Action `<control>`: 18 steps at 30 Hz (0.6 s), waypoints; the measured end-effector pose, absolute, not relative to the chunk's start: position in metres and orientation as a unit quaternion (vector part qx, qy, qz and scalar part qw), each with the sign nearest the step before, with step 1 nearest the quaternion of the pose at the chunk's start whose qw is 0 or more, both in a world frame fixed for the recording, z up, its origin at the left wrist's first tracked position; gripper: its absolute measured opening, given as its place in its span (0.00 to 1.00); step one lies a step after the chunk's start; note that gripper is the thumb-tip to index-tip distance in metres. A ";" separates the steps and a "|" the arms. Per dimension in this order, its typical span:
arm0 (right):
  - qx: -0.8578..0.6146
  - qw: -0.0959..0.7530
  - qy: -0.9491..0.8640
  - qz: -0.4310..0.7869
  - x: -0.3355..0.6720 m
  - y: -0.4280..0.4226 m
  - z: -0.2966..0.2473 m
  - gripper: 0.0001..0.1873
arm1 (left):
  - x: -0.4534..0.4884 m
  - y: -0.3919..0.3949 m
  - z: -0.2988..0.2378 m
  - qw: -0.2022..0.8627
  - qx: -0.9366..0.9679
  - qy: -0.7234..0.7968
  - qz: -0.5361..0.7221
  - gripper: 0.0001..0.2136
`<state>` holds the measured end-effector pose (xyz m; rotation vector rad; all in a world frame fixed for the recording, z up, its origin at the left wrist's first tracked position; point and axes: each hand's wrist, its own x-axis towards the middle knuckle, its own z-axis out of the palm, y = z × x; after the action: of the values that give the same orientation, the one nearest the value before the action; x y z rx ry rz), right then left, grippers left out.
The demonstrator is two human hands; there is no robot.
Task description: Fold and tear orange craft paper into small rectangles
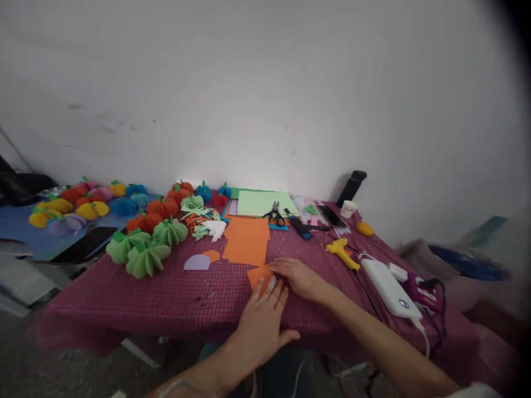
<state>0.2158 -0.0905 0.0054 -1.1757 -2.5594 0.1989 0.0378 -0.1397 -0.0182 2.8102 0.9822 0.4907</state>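
A small piece of orange paper (258,275) lies near the table's front edge, partly covered by both hands. My left hand (262,319) presses flat on it, fingers stretched forward and thumb out to the right. At the paper's right edge rests my right hand (299,276), its fingers extended toward the left and touching the sheet. Just beyond are larger orange sheets (248,240). To their left sit a lilac half-round paper piece (197,262) and a small orange cut piece (212,255). Black-handled scissors (275,214) rest on a stack of light green sheets (261,202).
Several paper pumpkins (145,257) crowd the left side beside paper scraps (203,221). On the right are a yellow glue gun (342,253), a white power bank (390,287), a purple power socket (423,292), a paper cup (348,208) and a black bottle (351,188).
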 end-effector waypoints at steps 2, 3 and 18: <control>-0.388 0.144 -0.907 0.080 0.219 -0.082 -0.006 0.22 | 0.040 -0.141 -0.022 0.079 0.932 0.319 0.152 0.37; -0.381 0.136 -0.910 0.086 0.221 -0.080 -0.009 0.22 | 0.040 -0.142 -0.024 0.086 0.933 0.318 0.147 0.37; -0.415 0.113 -0.901 0.051 0.237 -0.072 -0.014 0.22 | 0.045 -0.140 -0.030 0.088 0.934 0.335 0.086 0.35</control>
<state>0.2373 -0.0717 -0.0142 -1.2172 -2.6439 0.1500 0.0450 -0.1399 -0.0297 2.7810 0.9972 0.2550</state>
